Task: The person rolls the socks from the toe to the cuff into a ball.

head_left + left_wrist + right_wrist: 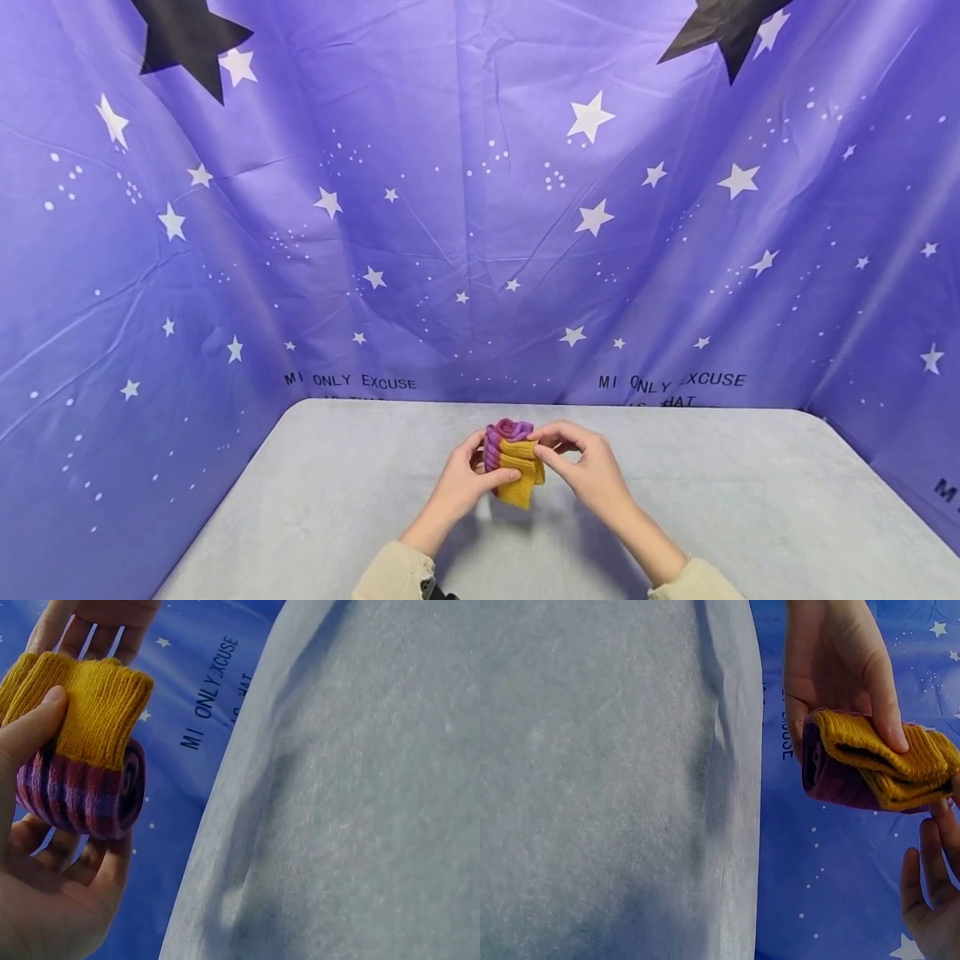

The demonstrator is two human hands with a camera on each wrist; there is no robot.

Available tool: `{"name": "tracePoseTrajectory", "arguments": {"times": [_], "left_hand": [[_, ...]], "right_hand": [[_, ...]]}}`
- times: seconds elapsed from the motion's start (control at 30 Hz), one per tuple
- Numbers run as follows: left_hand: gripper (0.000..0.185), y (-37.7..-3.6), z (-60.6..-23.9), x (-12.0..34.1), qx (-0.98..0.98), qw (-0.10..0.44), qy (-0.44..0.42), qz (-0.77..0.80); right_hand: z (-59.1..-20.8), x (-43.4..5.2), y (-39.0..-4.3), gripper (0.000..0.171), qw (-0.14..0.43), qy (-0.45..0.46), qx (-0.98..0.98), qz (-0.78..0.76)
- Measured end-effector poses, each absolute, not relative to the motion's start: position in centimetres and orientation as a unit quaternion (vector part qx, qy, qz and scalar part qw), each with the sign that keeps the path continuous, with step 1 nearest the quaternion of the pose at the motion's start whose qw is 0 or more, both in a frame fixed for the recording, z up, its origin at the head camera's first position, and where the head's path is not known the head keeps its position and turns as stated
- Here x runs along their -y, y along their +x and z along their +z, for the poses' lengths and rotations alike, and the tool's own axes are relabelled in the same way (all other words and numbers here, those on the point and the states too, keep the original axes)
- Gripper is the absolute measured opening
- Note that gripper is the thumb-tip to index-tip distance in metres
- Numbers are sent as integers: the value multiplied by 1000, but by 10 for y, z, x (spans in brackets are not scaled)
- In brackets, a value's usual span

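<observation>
Count: 1 rolled yellow-and-purple knit sock bundle [513, 461], 2 hands (left hand [461, 483], right hand [588, 471]), 1 grey table [750, 517], 1 starry purple backdrop [480, 208], 2 beige sleeves.

The left hand [45, 892] grips a rolled yellow-and-purple sock [82, 750] above the grey table [360, 795].

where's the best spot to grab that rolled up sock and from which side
Grip the sock across its thick purple rolled part, coming from the right, which the left hand leaves free. The roll is firm; the yellow cuff is loose and would slip or unfold. The right hand is already closest.
</observation>
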State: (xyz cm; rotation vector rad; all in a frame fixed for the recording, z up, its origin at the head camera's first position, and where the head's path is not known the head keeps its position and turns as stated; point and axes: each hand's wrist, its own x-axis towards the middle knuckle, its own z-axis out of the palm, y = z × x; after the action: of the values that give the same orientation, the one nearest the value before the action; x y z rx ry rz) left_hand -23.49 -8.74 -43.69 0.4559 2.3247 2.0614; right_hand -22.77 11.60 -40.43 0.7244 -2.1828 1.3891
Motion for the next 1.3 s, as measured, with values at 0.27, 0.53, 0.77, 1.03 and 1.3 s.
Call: {"name": "tracePoseTrajectory", "arguments": {"times": [0.27,0.53,0.77,1.03,1.3], "left_hand": [[61,-232,-435,87,-727,23,161,667],[56,-229,-428,88,-699,61,164,693],[57,-228,-424,88,-691,75,163,700],[60,-224,-428,94,-657,115,217,713],[59,-216,-420,87,-677,102,267,678]], "right_hand": [[-399,-118,-223,12,233,252,789,509],[-395,-119,-222,9,219,234,782,534],[-392,-121,-220,6,172,209,746,609],[-392,-129,-218,13,138,182,733,641],[-384,-142,-227,14,141,165,731,647]]}}
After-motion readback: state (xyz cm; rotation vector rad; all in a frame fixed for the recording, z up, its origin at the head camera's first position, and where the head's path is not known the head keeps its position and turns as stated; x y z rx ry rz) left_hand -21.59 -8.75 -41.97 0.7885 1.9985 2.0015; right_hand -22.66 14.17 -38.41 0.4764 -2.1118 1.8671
